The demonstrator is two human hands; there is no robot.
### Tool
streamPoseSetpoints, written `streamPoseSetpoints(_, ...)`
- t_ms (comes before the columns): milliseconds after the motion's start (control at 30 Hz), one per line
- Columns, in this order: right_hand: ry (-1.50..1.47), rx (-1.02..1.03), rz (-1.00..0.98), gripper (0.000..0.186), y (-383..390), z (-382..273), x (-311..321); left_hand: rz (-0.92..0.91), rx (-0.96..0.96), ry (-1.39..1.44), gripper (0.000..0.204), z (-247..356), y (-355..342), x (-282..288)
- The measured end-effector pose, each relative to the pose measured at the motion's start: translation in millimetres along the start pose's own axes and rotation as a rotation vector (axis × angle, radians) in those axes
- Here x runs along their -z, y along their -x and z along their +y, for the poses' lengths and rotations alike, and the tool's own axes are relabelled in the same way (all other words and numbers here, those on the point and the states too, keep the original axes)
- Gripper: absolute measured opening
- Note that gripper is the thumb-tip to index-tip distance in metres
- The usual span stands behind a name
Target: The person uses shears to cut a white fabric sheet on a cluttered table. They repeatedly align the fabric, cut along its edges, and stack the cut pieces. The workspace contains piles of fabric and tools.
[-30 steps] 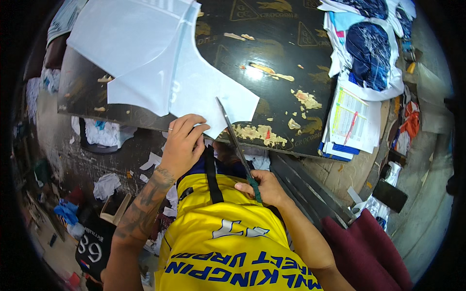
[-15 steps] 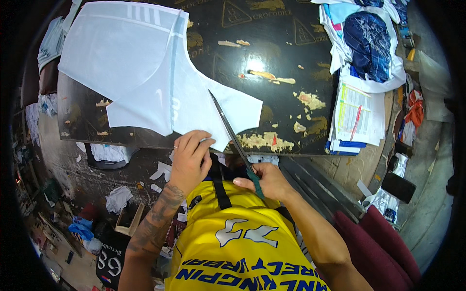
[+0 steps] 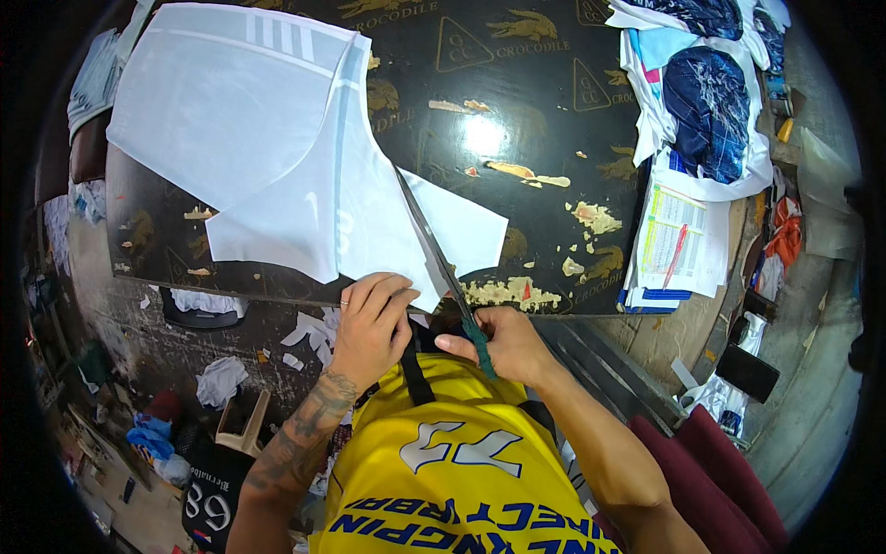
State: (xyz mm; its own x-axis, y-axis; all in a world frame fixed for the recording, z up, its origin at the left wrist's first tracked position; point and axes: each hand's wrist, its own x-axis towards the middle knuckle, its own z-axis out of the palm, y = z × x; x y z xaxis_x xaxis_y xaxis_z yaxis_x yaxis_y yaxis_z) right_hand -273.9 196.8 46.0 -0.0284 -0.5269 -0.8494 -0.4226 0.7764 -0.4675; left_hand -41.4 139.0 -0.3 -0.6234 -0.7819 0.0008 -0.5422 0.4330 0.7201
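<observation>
A white fabric panel with grey stripes lies on a dark table, its lower edge at the table's near side. My left hand is closed at that edge, fingers curled together over the cloth; the thumb is hidden. In my right hand is a pair of long scissors with a green-wrapped handle. The blades point up and left across the panel. Their tip reaches the curved edge, between the body of the panel and a pointed piece on the right.
The glossy dark table has chipped, peeled patches. Papers with a red pen and a pile of white and navy garments sit at its right side. A black phone rests at the lower right. Fabric scraps lie on the floor at left.
The scissors' tip has moved to the panel's curved edge, with the blades more upright in line with the cloth. The view has shifted slightly; both hands keep their grip.
</observation>
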Motion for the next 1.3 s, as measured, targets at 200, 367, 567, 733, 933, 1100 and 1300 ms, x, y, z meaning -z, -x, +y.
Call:
streamPoseSetpoints(200, -0.088, 0.000, -0.074, 0.067, 1.2, -7.4, 24.3, 0.026, 0.051, -0.016, 0.038, 13.7, -11.1, 2.4)
streamPoseSetpoints(367, -0.037, -0.048, -0.147, 0.047, 41.0, 23.4, 126.7, 0.071, 0.080, -0.216, 0.057, 41.7, -39.9, -8.4)
streamPoseSetpoints(567, 0.495, 0.126, -0.171, 0.062, 19.0, 55.0, 194.5, 0.003, 0.065, -0.414, 0.067, 54.8, -47.1, -29.0)
streamPoseSetpoints(733, 0.505, 0.154, -0.169, 0.070, -21.8, 26.0, 179.5, -0.008, 0.063, -0.442, 0.067, 54.5, -41.7, -28.1)
streamPoseSetpoints(933, 0.517, 0.142, -0.160, 0.065, -26.5, 10.0, 166.9, 0.028, 0.073, -0.385, 0.063, 53.7, -46.0, -32.3)
streamPoseSetpoints(1100, 0.429, 0.123, -0.073, 0.065, -29.3, 17.5, 166.3, 0.153, 0.084, -0.236, 0.055, 43.0, -54.5, -20.2)
streamPoseSetpoints(1300, 0.242, 0.127, 0.089, 0.056, 26.2, 37.3, 152.1, 0.610, 0.446, -0.218, 0.038, -49.9, -69.1, 82.2)
